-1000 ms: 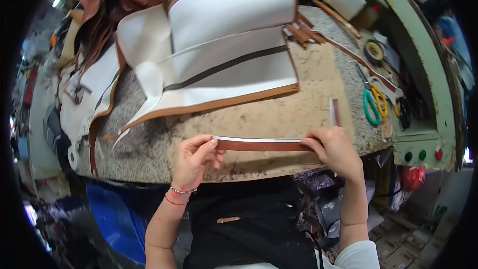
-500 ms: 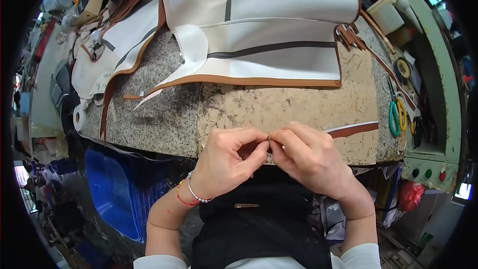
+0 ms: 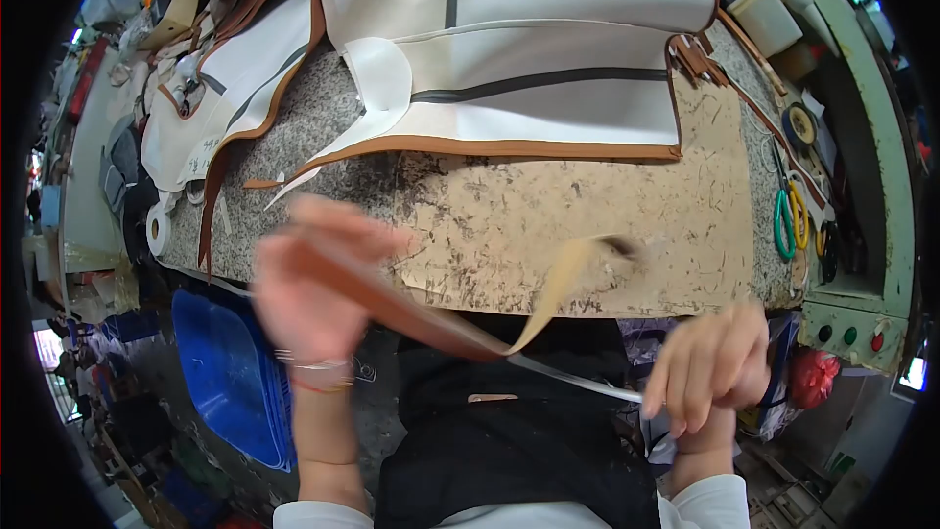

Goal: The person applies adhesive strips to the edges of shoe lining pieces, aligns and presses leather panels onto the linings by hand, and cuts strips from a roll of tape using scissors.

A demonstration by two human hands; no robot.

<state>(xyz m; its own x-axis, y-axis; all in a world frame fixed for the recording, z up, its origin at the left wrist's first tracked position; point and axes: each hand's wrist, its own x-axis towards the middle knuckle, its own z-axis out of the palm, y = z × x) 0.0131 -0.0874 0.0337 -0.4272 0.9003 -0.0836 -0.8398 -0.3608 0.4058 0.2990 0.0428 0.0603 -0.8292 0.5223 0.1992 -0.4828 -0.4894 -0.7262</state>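
My left hand (image 3: 318, 274), smeared by motion, is over the front left of the table with a brown leather strip (image 3: 421, 312) running from it. The strip slants down to the right, and its far end bends up as a blurred tan tail (image 3: 558, 289). From the bend a thin white strip (image 3: 578, 380) stretches to my right hand (image 3: 715, 367), which is closed on its end at the table's front edge. Beyond lie large white panels (image 3: 548, 118) with brown edging and dark bands.
A scored tan board (image 3: 548, 206) lies on the speckled table (image 3: 284, 235). Green-handled scissors (image 3: 784, 223), yellow-handled scissors (image 3: 800, 216) and a tape roll (image 3: 800, 124) lie at the right. A blue basket (image 3: 220, 362) stands below the left edge; a green machine housing (image 3: 857, 328) is at the right.
My hands were together at the front of the board. They have moved apart, left and right, and the brown strip with the thin white strip is now stretched between them.
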